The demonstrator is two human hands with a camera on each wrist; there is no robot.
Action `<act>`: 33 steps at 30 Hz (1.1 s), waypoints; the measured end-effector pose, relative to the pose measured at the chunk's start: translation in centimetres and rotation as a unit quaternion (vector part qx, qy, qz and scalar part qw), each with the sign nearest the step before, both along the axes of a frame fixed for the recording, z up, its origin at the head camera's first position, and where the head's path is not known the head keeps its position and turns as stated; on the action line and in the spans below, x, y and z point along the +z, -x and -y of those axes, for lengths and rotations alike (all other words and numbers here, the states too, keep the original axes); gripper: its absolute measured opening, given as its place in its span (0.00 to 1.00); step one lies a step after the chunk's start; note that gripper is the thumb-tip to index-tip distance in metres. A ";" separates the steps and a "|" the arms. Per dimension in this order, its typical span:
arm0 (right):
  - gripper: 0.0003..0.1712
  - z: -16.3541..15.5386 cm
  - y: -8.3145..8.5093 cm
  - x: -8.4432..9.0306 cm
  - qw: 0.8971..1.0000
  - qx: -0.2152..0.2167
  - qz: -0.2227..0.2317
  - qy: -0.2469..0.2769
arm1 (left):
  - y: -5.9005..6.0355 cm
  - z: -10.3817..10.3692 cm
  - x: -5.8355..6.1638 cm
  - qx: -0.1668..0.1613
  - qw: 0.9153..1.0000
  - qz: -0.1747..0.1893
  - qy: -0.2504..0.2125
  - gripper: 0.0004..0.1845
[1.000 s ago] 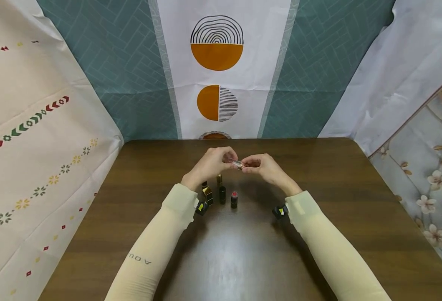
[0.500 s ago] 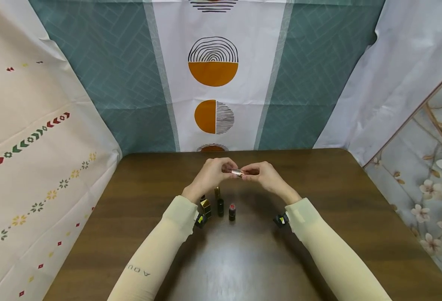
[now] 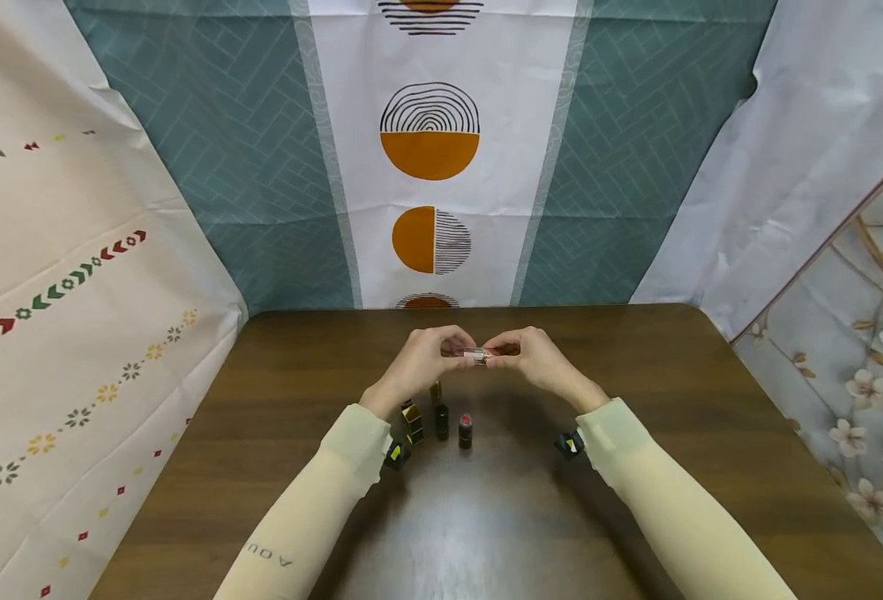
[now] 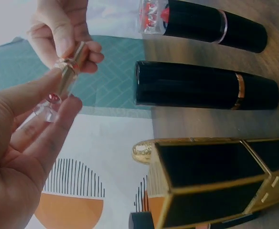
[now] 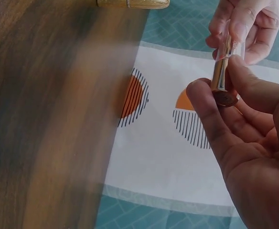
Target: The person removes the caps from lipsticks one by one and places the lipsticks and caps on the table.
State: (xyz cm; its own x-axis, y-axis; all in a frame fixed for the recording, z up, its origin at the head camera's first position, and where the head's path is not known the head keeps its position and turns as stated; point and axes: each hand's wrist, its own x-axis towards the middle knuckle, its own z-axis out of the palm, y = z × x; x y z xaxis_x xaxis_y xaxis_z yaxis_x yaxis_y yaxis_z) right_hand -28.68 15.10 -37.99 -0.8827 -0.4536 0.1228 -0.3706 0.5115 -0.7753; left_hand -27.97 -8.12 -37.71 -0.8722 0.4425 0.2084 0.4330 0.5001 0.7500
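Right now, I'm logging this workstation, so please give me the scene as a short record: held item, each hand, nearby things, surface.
Held item: small tube, clear at one end, gold at the other, held above the table
Left hand: pinches the clear end
Right hand: pinches the gold end
Standing, left to right in head view: gold-edged black case, gold-banded black tube, clear-topped black tube
Behind them: gold tube
Surface: brown, wood-grained
Unclear: whether the clear end is fully seated
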 end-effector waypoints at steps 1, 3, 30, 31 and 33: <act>0.15 -0.1 -0.1 0.0 1.000 0.002 -0.001 0.001 | 0.0 0.0 -0.1 -0.003 1.000 0.001 -0.005 0.10; 0.14 -0.3 -0.1 0.1 1.000 0.005 -0.004 0.003 | 0.0 0.0 -0.2 -0.005 1.000 0.004 -0.016 0.10; 0.13 -0.5 -0.3 0.8 1.000 0.004 -0.009 -0.008 | -0.6 -0.1 -0.1 0.002 0.999 0.003 -0.040 0.11; 0.13 -0.5 -0.3 0.8 1.000 0.004 -0.009 -0.008 | -0.6 -0.1 0.0 0.002 0.999 0.002 -0.040 0.11; 0.13 -0.5 -0.3 0.8 1.000 0.004 -0.009 -0.005 | -0.6 -0.1 0.0 0.001 0.999 0.002 -0.040 0.11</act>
